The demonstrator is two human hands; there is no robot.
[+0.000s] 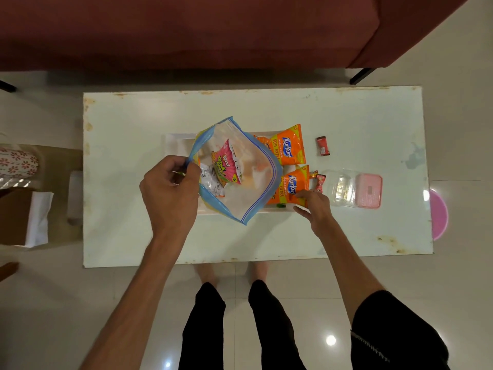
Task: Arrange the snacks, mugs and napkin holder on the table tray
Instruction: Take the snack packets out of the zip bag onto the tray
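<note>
My left hand pinches the blue zip edge of a clear zip bag held above the white tray. Inside the bag lies a pink Bingo snack packet. My right hand grips the lower edge of an orange Kurkure packet at the tray's right end. A second Kurkure packet lies just behind it. Two small red candies lie next to the near packet, and a red sachet lies farther right on the white table.
A clear plastic box and a pink lidded box sit on the table's right side. A dark red sofa stands beyond the table. A pink stool is at the right edge; a cardboard box with white cloth lies left.
</note>
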